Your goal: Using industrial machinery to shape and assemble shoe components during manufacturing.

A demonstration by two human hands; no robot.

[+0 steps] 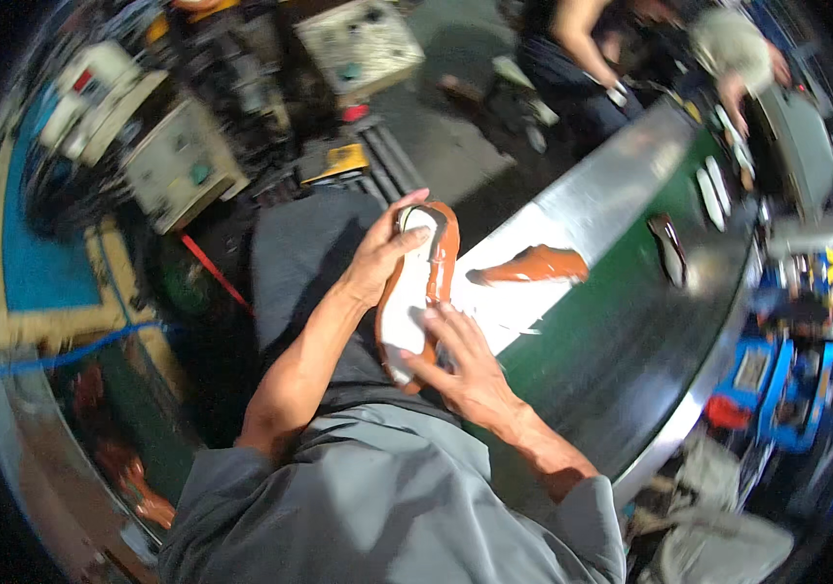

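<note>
In front of my lap I hold a brown shoe (403,310), its white underside turned up toward me. My left hand (384,255) grips its far end, with the thumb lying across the white bottom. Lower down, my right hand (465,362) holds the near end from the right side, fingers and thumb on the white face and edge. A second brown shoe (537,266) lies on its side to the right, on the metal ledge (572,209) and partly over the green belt (587,321).
Farther along the belt lie a dark shoe with a pale sole (669,250) and white sole pieces (713,193). Machines with a grey control box (183,161) stand at the left. Other people (582,44) work at the far end. Blue crates (777,389) are at the right.
</note>
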